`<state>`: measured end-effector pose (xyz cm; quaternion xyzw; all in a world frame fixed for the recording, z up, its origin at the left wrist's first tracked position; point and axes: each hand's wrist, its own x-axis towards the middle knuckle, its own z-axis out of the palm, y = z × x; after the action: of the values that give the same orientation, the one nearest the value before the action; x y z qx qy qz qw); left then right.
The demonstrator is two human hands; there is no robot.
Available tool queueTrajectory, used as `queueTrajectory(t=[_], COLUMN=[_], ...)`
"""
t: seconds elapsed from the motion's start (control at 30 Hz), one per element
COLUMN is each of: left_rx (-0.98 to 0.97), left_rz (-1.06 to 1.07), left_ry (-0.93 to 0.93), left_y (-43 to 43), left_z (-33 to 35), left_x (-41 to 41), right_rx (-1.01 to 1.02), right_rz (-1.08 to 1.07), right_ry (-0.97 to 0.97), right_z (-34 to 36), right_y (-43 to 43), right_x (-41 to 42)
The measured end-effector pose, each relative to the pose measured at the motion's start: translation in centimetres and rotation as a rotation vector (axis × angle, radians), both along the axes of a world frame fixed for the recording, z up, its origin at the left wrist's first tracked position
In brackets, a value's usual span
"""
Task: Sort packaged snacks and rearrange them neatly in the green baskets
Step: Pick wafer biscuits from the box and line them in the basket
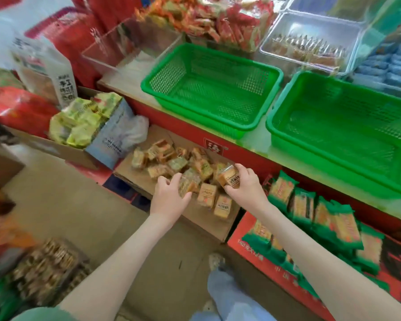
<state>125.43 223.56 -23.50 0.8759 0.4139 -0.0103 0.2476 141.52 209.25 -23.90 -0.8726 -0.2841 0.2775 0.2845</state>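
Cardboard box (202, 225): arms extended, left hand (169, 198) grips pale pack (187, 184), right hand (249, 185) pinches labelled pack (230, 176).

Shelf: we see a pale-topped, red-fronted shelf (258, 135) bearing a green perforated plastic basket (169, 75) beside a second green basket (333, 126).
Floor: our tan floor (79, 205) carries a brown cardboard box (195, 218) and a red carton (245, 230).

Red-fronted shelf (245, 158), logo on its face. On its top, at the left end: clear open bin (125, 42). At the back right: clear lidded tub (276, 26). Beyond its left end: red shopping basket (56, 26). Below its front: cardboard box (206, 228), crumpled plastic bag (134, 128), tan floor (79, 205).
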Motion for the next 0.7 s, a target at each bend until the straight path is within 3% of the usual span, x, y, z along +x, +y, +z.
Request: queueTrajectory(t=[0.2, 0.43, 0.57, 0.7], left_rx=[-0.001, -0.101, -0.109, -0.126], left_rz=[0.036, -0.008, -0.111, -0.317], left_ry=[0.108, 0.107, 0.131, 0.252], left_y=[7.7, 15.2, 17.3, 17.8], left_z=[-3.6, -7.5, -9.3, -11.0], left_x=[1.3, 5.0, 6.8, 7.3], right_rx=[-0.086, -0.187, -0.374, -0.447], right_rz=[-0.022, -0.050, -0.011, 0.006], right_ry=[0.063, 0.040, -0.089, -0.073], right_z=[-3.5, -7.6, -9.6, -10.3], right_y=[8.5, 16.4, 18.8, 19.0], right_x=[1.4, 0.2, -0.6, -1.9])
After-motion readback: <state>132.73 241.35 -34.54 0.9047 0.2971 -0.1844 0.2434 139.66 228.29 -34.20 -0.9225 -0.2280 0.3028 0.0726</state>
